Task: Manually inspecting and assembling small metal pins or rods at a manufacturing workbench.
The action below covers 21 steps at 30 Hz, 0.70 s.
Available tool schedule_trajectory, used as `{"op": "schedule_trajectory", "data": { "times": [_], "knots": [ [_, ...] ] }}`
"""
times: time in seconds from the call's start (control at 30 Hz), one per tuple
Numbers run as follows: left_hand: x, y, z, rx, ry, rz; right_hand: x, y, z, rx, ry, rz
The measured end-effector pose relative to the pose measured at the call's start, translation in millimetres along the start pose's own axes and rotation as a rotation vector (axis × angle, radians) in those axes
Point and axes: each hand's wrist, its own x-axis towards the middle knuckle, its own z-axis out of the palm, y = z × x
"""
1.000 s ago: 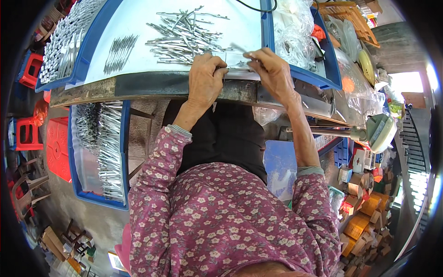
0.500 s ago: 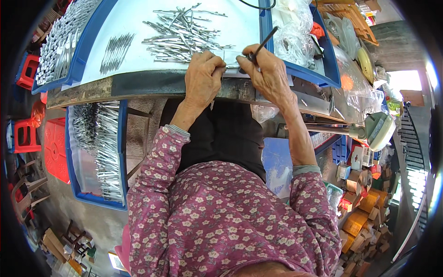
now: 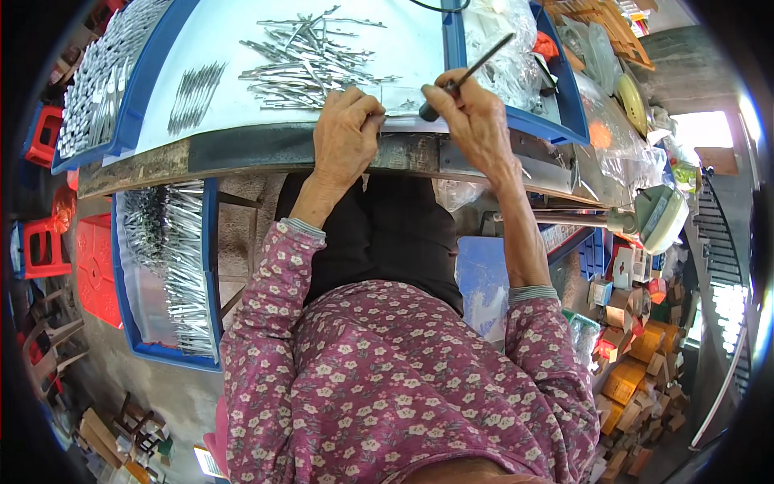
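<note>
Both forearms reach up from the lower edge, elbows bent, hands side by side at the near edge of the bench (image 3: 266, 149).

Left hand (image 3: 345, 133): back up, wrist straight, fingers curled together and pressed down; fingertips pinch a small metal piece (image 3: 377, 119) at the bench edge, just beside the right hand.

Right hand (image 3: 474, 121): knuckles up, wrist bent slightly inward, fingers closed in a fist around a dark-handled tool (image 3: 466, 74). The shaft slants up and to the right, over the tray's blue rim (image 3: 453, 32).

Pile of metal pins (image 3: 310, 56) lies on the white tray floor just beyond the left hand. Smaller bundle (image 3: 195, 95) sits apart to the left. A second tray (image 3: 165, 274) of pins stands below the bench, left of the person.
</note>
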Motion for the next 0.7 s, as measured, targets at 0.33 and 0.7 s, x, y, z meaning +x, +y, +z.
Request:
{"op": "schedule_trajectory", "data": {
  "times": [0.33,0.7],
  "knots": [
    [1.1,-0.1,-3.4,0.022,-0.025,-0.012,-12.6,13.2,11.0,-0.092,0.049,0.013],
    [12.8,8.1,-5.4,0.001,-0.108,0.031,-23.1,30.1,-43.0,0.0,0.228,0.182]
  ]
}}
